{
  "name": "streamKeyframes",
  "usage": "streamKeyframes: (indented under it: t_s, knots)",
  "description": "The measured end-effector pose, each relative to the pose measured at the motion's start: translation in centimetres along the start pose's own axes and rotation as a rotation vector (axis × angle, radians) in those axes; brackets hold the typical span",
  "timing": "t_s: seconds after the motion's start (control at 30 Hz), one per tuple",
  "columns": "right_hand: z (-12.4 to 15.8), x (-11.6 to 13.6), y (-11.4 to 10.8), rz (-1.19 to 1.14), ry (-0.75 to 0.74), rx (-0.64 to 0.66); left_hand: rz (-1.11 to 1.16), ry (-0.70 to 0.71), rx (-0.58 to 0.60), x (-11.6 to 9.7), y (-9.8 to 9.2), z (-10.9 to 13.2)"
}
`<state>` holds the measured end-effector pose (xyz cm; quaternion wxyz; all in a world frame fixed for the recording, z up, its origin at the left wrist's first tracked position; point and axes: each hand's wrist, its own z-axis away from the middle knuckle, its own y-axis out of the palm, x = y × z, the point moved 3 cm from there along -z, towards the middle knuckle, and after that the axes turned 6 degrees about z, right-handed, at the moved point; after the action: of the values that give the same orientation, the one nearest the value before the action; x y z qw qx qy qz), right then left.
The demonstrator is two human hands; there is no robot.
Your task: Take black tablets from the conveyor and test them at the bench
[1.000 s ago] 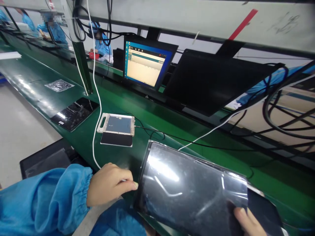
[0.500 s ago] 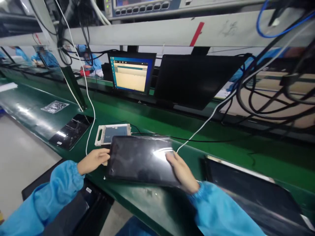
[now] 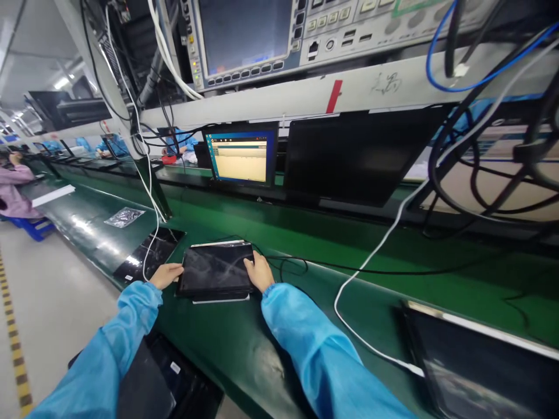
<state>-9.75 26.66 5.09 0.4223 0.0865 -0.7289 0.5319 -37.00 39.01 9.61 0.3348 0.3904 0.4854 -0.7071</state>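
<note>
Both of my hands grip a dark, flat tablet [image 3: 217, 269] with a glossy screen facing up. My left hand [image 3: 167, 274] pinches its left edge, thumb against the side. At the right edge, my right hand [image 3: 261, 272] has its thumb on top and its other fingers mostly hidden. The tablet lies over a pale-framed device [image 3: 222, 300], whose light edges peek out at the front and back. Whether the two touch, I cannot tell. Left of my hands lies another dark glossy panel [image 3: 152, 250], crossed by a white cable [image 3: 151, 230].
Dark panels [image 3: 484, 355] lie at right beside a white cable's plug [image 3: 413, 369]. More dark panels [image 3: 174, 378] sit low at left. A lit monitor [image 3: 239, 156], a dark monitor [image 3: 362, 154] and an instrument [image 3: 247, 35] stand behind. A person in pink [image 3: 15, 183] is far left.
Both hands have carried the tablet left and away from me, over the pale-framed device, which it now mostly covers. My view has tilted upward, showing more of the instrument.
</note>
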Motion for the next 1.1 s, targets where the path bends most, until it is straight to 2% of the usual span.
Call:
streamKeyframes:
  t_s: [0.23,0.37,0.43,0.5,0.6,0.67,0.73,0.83,1.1]
  knots:
    - [-0.4,-0.4,0.9,0.044,0.021,0.036,-0.161,0.089,-0.002,1.3,0.0,-0.8]
    - [-0.4,-0.2,1.1,0.039,0.018,0.044,-0.341,0.232,-0.048,1.2,-0.3,-0.7]
    - [-0.4,-0.2,1.3,0.035,0.021,0.038,-0.452,0.346,-0.103,0.5,0.3,-0.7]
    - [-0.3,-0.4,1.4,0.033,0.023,0.026,-0.559,0.487,-0.123,-0.5,1.9,-0.9]
    - [-0.2,-0.6,1.6,0.035,0.027,0.007,-0.684,0.677,-0.056,-1.9,5.7,-1.8]
    - [-0.2,-0.6,1.6,0.039,0.028,0.005,-0.740,0.729,-0.032,-2.3,7.9,-2.6]
    - [-0.2,-0.6,1.6,0.039,0.025,0.006,-0.781,0.738,-0.039,-2.3,9.1,-3.4]
    - [-0.2,-0.6,1.7,0.032,0.023,0.004,-0.837,0.753,-0.033,-1.8,9.2,-3.7]
    - [-0.1,-0.6,1.5,0.028,0.029,0.027,-0.966,0.816,0.031,-1.1,8.7,-2.8]
